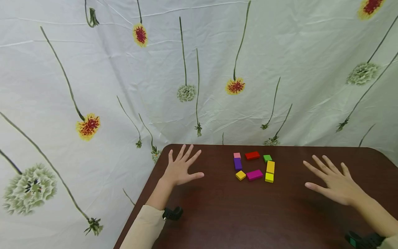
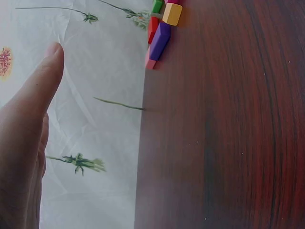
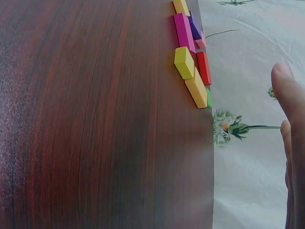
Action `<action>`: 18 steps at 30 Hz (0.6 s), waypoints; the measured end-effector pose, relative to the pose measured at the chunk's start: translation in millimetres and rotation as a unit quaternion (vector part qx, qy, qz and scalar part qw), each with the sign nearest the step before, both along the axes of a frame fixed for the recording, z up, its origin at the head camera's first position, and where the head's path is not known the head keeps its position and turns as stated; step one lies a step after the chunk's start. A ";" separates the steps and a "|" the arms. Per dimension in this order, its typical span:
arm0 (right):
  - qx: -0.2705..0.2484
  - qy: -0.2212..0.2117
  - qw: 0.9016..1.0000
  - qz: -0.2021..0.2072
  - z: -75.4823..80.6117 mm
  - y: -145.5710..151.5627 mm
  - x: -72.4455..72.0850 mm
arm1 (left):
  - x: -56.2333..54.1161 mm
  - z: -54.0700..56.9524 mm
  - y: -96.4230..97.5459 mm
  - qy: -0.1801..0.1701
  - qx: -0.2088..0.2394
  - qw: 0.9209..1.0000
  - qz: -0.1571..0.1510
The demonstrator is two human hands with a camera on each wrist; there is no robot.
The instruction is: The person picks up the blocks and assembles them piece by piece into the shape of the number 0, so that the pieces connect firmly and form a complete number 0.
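Note:
Both hands hover over a dark wooden table with fingers spread and nothing in them. The left hand [image 1: 180,170] is left of a ring of small coloured blocks; the right hand [image 1: 337,183] is farther off on the right. In the ring are a pink block [image 1: 237,155], a purple block [image 1: 237,164], a red block [image 1: 252,155], a green block [image 1: 267,158], an orange-yellow block [image 1: 270,167], a bright yellow block [image 1: 269,177], a magenta block [image 1: 254,175] and a golden block [image 1: 240,175]. Neither hand touches a block.
The brown table [image 1: 217,214] has rounded far corners. Behind it and along its left side hangs a pale cloth [image 1: 211,114] printed with flowers. Each wrist wears a black strap, the left strap [image 1: 172,213] beside a beige sleeve [image 1: 144,226].

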State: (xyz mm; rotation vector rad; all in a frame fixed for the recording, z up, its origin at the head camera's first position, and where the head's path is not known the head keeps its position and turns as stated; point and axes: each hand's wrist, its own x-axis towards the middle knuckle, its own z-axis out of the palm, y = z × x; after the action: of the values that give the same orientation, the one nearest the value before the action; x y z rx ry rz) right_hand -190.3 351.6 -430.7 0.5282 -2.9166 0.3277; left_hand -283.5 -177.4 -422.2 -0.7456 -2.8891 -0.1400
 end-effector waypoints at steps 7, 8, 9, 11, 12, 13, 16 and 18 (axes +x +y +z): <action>0.002 -0.016 1.000 -0.008 2.9 -2.2 -3.0 | -0.9 -3.8 -2.2 0.002 -0.002 1.000 -0.003; 0.002 -0.016 1.000 -0.008 3.1 -2.5 -3.3 | -0.7 -4.5 -2.4 0.000 -0.004 1.000 -0.002; 0.001 -0.017 1.000 -0.008 3.4 -2.5 -3.5 | -0.5 -5.2 -2.5 -0.002 -0.006 1.000 -0.001; -0.001 -0.018 1.000 -0.007 3.7 -2.8 -3.4 | 0.1 -6.4 -2.5 -0.005 -0.009 1.000 0.000; -0.002 -0.018 1.000 -0.007 3.8 -3.0 -3.4 | 0.4 -7.0 -2.4 -0.007 -0.010 1.000 0.000; -0.001 -0.018 1.000 -0.006 3.3 -3.2 -3.5 | 0.7 -7.5 -2.2 -0.009 -0.009 1.000 -0.001; 0.000 -0.018 1.000 -0.007 2.0 -3.7 -3.6 | 1.4 -9.2 -1.3 -0.011 -0.004 1.000 -0.004; 0.001 -0.018 1.000 -0.008 1.2 -4.2 -4.0 | 1.7 -10.6 -0.6 -0.011 -0.003 1.000 -0.006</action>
State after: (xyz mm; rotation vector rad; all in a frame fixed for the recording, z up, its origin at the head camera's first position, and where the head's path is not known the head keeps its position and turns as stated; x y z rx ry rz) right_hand -194.2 347.4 -429.5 0.5036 -2.9546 0.3347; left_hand -281.9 -178.0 -432.8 -0.7681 -2.9072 -0.1434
